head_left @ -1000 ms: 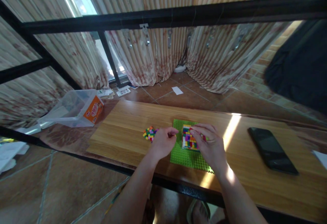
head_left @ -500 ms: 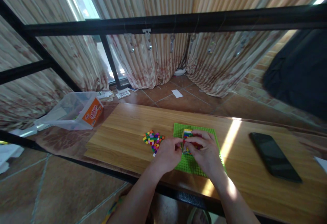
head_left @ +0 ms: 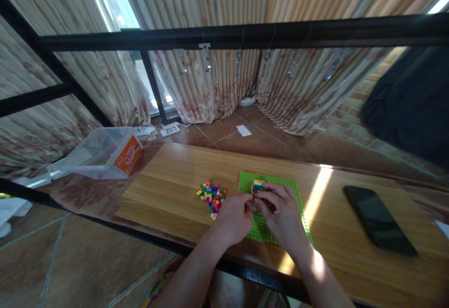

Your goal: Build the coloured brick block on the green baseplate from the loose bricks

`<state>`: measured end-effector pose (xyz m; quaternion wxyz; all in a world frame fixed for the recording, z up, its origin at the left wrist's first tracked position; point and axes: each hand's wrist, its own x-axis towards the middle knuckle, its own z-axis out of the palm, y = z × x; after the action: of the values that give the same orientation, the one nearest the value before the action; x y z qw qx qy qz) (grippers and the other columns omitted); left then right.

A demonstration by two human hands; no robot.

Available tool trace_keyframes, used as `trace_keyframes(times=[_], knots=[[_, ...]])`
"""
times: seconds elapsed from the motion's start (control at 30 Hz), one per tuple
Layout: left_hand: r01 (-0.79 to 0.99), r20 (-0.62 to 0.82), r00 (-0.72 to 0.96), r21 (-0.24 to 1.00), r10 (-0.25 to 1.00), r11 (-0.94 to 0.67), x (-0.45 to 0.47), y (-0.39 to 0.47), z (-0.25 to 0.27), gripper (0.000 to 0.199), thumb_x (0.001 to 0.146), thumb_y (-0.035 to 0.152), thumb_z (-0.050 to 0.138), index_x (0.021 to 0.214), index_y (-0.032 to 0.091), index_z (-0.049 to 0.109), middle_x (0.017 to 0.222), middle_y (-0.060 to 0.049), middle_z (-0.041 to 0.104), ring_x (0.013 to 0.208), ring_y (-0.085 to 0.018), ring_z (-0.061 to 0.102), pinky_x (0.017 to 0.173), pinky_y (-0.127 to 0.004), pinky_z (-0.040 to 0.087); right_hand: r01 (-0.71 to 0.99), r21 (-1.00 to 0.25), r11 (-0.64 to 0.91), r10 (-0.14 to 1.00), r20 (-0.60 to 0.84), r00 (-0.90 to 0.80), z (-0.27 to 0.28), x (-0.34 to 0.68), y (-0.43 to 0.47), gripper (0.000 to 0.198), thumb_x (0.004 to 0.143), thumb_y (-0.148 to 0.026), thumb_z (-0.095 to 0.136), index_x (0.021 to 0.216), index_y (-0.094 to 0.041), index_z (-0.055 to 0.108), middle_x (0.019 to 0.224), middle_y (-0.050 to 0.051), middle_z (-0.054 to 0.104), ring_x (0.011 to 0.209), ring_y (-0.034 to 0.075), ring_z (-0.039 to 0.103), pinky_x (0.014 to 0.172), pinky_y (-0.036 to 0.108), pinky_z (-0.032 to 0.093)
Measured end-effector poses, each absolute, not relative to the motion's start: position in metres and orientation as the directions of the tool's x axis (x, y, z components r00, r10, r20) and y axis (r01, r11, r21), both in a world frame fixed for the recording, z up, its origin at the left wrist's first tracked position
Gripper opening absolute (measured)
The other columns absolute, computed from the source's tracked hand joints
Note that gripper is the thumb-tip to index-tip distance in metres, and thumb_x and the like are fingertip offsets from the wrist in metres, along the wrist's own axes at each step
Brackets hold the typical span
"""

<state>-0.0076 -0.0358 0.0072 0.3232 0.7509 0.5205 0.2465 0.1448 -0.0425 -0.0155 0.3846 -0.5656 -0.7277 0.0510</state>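
A green studded baseplate (head_left: 263, 233) lies on the wooden board, with a small multicoloured toy brick build (head_left: 258, 185) standing on it. My right hand (head_left: 286, 212) reaches over the build from the right, fingers curled against it and covering much of it. From the left, my left hand (head_left: 234, 218) meets it at the build's left side, thumb and forefinger pinched together. Whatever lies between those left fingertips is too small and hidden to name. Beside my left hand is a loose pile of small coloured toy bricks (head_left: 212, 195).
A black phone (head_left: 379, 219) lies on the wooden board (head_left: 168, 177) at the right. To the left stands a clear plastic box (head_left: 101, 151) with an orange label. A black metal bar (head_left: 224, 37) crosses in front of the curtains.
Both hands stay at the build, with my left hand shifted slightly right and its fingers closer to the right fingertips. The whole view has moved down a little.
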Motion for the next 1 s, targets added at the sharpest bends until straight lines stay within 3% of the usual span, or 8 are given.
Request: trace_keyframes(times=[0.27, 0.6, 1.0], knots=[[0.63, 0.044, 0.352, 0.727, 0.935, -0.271, -0.009, -0.036, 0.008, 0.021, 0.076, 0.004, 0.046, 0.078, 0.016, 0.063, 0.077, -0.005, 0.066, 0.075, -0.017, 0.06, 0.067, -0.028, 0.04, 0.796, -0.489, 0.357, 0.853, 0.518, -0.065, -0.018, 0.143, -0.042, 0.012, 0.087, -0.028, 0.061, 0.086, -0.025, 0.073, 0.108, 0.006, 0.068, 0.104, 0.026, 0.055, 0.09, 0.046, 0.043], [0.683, 0.001, 0.347, 0.684, 0.938, -0.254, -0.006, -0.035, 0.01, 0.019, 0.077, 0.005, 0.049, 0.079, 0.016, 0.064, 0.079, -0.006, 0.066, 0.077, -0.018, 0.061, 0.069, -0.028, 0.042, 0.723, -0.632, 0.278, 0.866, 0.49, 0.096, -0.012, 0.136, -0.038, 0.014, 0.082, -0.026, 0.061, 0.072, -0.025, 0.071, 0.099, 0.007, 0.069, 0.099, 0.026, 0.057, 0.09, 0.047, 0.042], [0.702, 0.083, 0.351, 0.636, 0.932, -0.321, -0.002, -0.039, 0.001, 0.023, 0.077, 0.006, 0.046, 0.09, 0.015, 0.063, 0.089, -0.008, 0.064, 0.084, -0.02, 0.061, 0.078, -0.032, 0.046, 0.676, -0.705, 0.216, 0.878, 0.443, 0.181, -0.016, 0.135, -0.036, 0.013, 0.077, -0.025, 0.062, 0.068, -0.024, 0.07, 0.098, 0.008, 0.068, 0.099, 0.027, 0.055, 0.088, 0.047, 0.044]])
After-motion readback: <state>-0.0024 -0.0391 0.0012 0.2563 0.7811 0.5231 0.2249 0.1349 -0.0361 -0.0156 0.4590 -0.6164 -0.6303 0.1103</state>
